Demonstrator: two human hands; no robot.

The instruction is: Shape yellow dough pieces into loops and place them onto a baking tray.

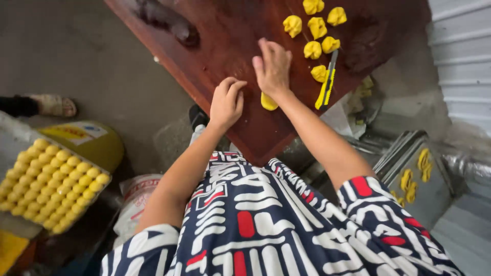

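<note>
The right hand (272, 66) presses flat — fingers open — on a soft yellow dough lump (268, 102) (likely light, squashable), the left hand (227, 101) curled, empty, beside it.

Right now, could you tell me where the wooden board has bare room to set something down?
The board is bare between the dark lump and the left hand. It is crowded beyond the right hand: yellow dough pieces and a yellow utility knife.

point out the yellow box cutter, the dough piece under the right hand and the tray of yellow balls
yellow box cutter (326, 88), head view, on the middle of its handle
yellow dough piece under the right hand (268, 101), head view, on its exposed end
tray of round yellow balls (51, 186), head view, on the middle rows of balls
</note>
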